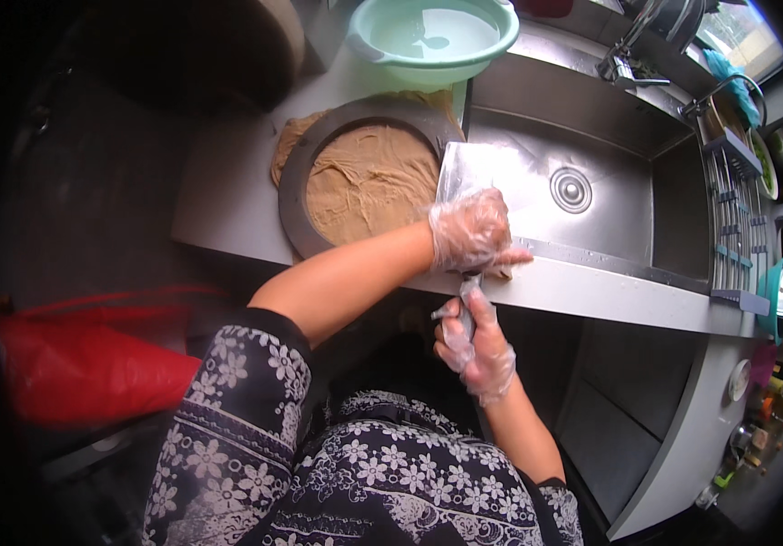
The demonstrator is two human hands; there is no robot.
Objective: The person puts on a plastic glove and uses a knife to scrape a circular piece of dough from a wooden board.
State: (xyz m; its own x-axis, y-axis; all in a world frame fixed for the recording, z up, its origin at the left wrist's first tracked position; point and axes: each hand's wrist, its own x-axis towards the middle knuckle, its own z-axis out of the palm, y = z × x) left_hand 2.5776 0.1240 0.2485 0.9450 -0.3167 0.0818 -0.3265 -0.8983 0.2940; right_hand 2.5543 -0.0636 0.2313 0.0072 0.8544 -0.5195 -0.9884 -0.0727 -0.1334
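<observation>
My left hand (474,228), in a clear plastic glove, is bent over the counter's front edge beside the sink, its fingers curled and partly hidden. Just beyond it, a shiny flat sheet (456,167) with a straight left edge overlaps the sink's near-left corner; its right side is lost in glare. Below, my right hand (478,348), gloved too, grips a grey handle (468,317) in front of the counter. The handle's upper end meets my left hand, which hides any joint with the sheet. To the left, tan dough (374,181) fills a dark round ring (294,198) and spreads out beyond it.
A pale green basin (432,72) of water stands behind the ring. The steel sink (609,164) has a tap (620,68) at its back and a dish rack (732,218) on its right. A red bag (98,362) is at the lower left. Several bottles (777,403) stand far right.
</observation>
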